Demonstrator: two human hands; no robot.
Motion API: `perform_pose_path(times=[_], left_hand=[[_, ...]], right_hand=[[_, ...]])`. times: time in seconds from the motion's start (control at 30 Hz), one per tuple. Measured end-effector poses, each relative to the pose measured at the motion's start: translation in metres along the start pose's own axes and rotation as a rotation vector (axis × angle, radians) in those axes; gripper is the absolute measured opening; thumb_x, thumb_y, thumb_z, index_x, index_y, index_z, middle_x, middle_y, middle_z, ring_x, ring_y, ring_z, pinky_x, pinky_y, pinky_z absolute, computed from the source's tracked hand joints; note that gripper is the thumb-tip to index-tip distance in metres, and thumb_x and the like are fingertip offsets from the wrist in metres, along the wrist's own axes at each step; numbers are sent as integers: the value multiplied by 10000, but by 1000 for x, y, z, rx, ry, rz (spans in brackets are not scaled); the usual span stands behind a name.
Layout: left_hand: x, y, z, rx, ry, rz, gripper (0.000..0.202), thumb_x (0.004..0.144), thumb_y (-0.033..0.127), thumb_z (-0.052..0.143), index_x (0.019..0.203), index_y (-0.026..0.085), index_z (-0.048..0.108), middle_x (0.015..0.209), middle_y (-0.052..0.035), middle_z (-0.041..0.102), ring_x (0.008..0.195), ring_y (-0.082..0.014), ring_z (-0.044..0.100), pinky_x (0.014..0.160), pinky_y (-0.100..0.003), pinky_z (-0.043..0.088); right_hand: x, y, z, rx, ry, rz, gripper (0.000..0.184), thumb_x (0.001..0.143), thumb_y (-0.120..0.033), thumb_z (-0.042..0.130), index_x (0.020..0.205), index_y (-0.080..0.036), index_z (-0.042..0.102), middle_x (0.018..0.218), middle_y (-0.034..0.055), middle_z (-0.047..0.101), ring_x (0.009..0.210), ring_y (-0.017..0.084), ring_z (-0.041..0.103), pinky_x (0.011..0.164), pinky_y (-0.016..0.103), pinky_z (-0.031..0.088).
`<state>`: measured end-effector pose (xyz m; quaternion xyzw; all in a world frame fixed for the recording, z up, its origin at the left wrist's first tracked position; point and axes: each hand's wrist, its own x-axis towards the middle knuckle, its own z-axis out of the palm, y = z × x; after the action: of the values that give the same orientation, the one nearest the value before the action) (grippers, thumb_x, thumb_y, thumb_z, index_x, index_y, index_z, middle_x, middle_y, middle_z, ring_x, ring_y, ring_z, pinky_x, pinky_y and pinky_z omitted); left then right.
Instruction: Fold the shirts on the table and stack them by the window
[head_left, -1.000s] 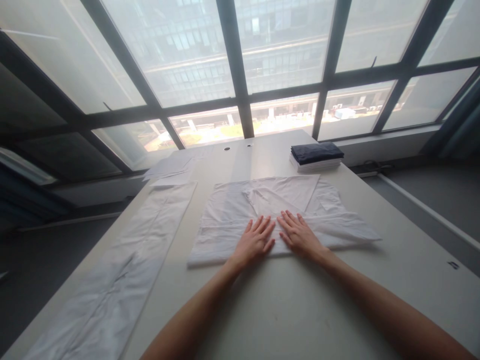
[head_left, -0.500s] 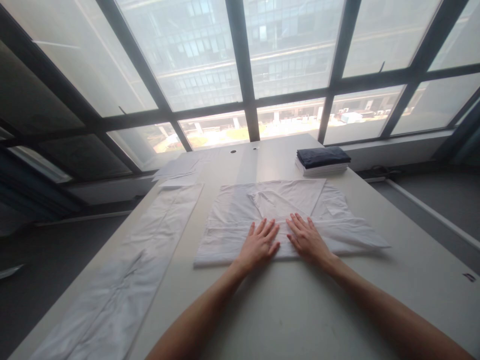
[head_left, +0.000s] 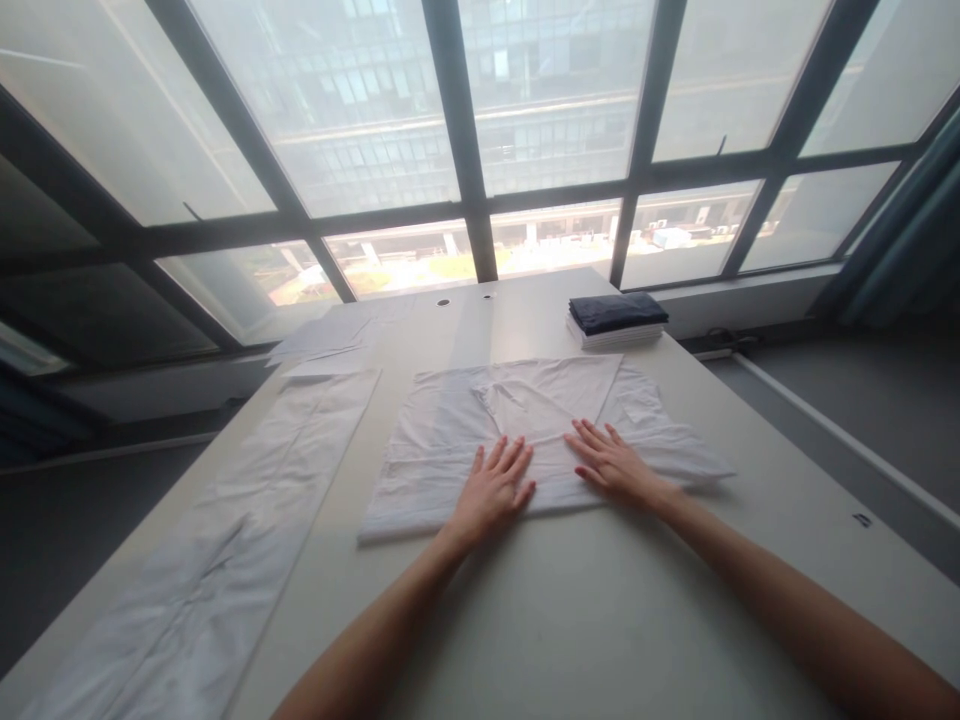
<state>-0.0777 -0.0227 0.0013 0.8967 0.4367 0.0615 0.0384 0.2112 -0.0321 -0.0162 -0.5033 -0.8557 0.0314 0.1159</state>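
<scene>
A white garment (head_left: 442,410), wrinkled and partly folded, lies in front of me; it looks like a shirt, with a folded band along its near edge. My left hand (head_left: 495,482) rests flat on that band near the middle, fingers spread. To its right, my right hand (head_left: 611,462) also lies flat on the cloth, with its fingertips by the slanted fold. Neither hand grips the fabric. The palms hide part of the near edge.
The white table (head_left: 570,610) bears a long folded white cloth (head_left: 247,560) on the left and flat white sheets (head_left: 322,335) behind it. A stack of folded clothes (head_left: 619,315), dark on top, stands at the back right. Windows (head_left: 555,90) rise beyond the table.
The view has turned slightly right, so everything sits further left. My right hand has slid a little to the right over the cloth, widening the gap between the hands.
</scene>
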Motion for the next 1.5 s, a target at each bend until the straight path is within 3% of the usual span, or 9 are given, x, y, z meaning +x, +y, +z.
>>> perform_pose_path(times=[0.23,0.37,0.43,0.53,0.67,0.77,1.2,1.33,1.5], left_hand=[[0,-2,5,-6,27,12,605,1032,521,361,1594,310,289,1650,-38,294,1540,-311,184,1211,-612,179],[0,-1,3,-8,25,8,606,1033,522,360,1593,300,292,1649,-43,295,1538,-312,189,1209,-615,183],[0,-2,3,-10,22,10,606,1033,524,362,1592,302,293,1650,-41,294,1538,-312,189,1209,-614,182],[0,-2,3,-10,15,14,607,1034,522,362,1593,300,286,1653,-40,285,1539,-315,182,1205,-623,184],[0,-2,4,1,8,7,605,1037,517,356,1595,297,280,1659,-42,269,1541,-322,171,1199,-636,183],[-1,0,2,12,-2,2,611,1033,523,366,1595,301,280,1660,-41,266,1541,-320,171,1202,-627,188],[-4,2,-3,-4,-37,-19,637,1038,567,312,1600,270,268,1671,-36,231,1553,-291,127,1227,-571,171],[-24,-30,-7,-15,-91,-69,655,1044,587,266,1614,266,225,1676,-47,198,1552,-291,125,1228,-544,181],[-87,-91,-16,95,-89,-264,680,1048,595,203,1618,225,208,1671,-83,179,1548,-312,125,1215,-566,191]], right_hand=[[-43,112,-24,-102,26,60,576,1052,-461,316,1590,-260,280,1644,120,265,1535,261,188,1194,601,206],[-50,132,-31,-172,127,202,566,1050,-433,290,1572,-219,335,1614,148,343,1515,285,265,1171,632,239],[-46,117,-33,-191,265,282,568,1051,-403,279,1559,-160,356,1599,173,369,1513,296,270,1181,629,218],[-29,65,-33,-133,383,316,563,1056,-364,255,1535,-97,385,1594,188,378,1527,280,232,1205,560,221],[0,-16,-20,-1,215,125,563,1050,-406,311,1559,-172,365,1647,128,280,1542,270,180,1216,545,204],[12,-48,-5,37,82,20,559,1036,-414,364,1554,-205,385,1650,118,271,1537,290,196,1208,569,200],[11,-43,14,7,25,-22,548,1037,-413,348,1550,-225,397,1644,96,286,1532,288,211,1205,585,193],[11,-40,16,10,21,-25,549,1042,-432,326,1552,-237,392,1648,87,277,1537,279,197,1208,578,192],[10,-37,19,27,34,-41,546,1039,-429,337,1554,-254,388,1647,80,285,1534,279,209,1208,573,193]])
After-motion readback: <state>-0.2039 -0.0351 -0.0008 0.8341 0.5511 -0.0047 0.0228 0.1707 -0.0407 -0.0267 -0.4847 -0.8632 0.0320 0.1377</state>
